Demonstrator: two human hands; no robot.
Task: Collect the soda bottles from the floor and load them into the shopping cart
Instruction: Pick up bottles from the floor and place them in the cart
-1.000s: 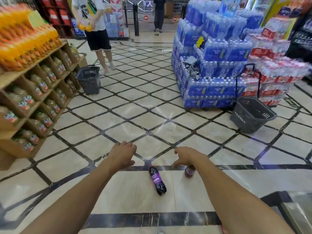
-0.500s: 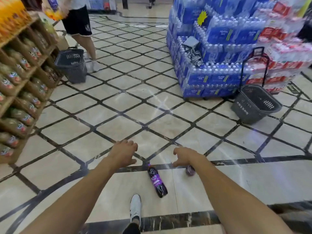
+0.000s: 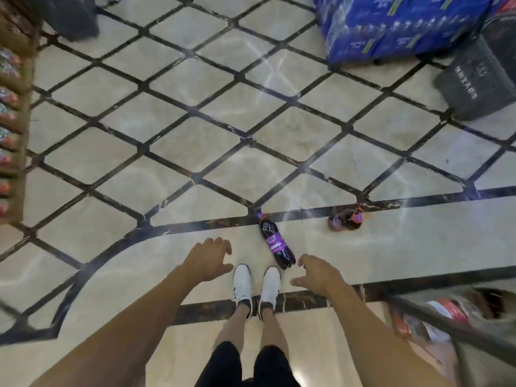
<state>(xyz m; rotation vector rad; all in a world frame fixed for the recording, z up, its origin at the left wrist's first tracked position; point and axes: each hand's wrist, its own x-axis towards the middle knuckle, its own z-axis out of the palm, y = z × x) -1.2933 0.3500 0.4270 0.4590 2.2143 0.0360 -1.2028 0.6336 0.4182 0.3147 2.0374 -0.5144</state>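
A dark soda bottle with a purple label (image 3: 275, 241) lies on the tiled floor just ahead of my white shoes, its cap pointing away from me. A second soda bottle (image 3: 346, 219) lies further right on the dark floor band, blurred. My left hand (image 3: 208, 259) hovers over the floor to the left of the near bottle, fingers spread, holding nothing. On the other side of that bottle, close to its base, my right hand (image 3: 315, 273) is also empty with fingers apart. The rim of a shopping cart (image 3: 446, 322) shows at the lower right.
A grey shopping basket (image 3: 480, 79) stands at the upper right beside stacked blue packs of bottled water (image 3: 391, 26). A wooden shelf of bottles (image 3: 11, 113) runs along the left edge. Another dark basket (image 3: 69, 18) sits at the top left.
The view has tilted down and come closer, so both my shoes now show. Both hands have come nearer the purple-label bottle, one on each side; the right hand left the far bottle.
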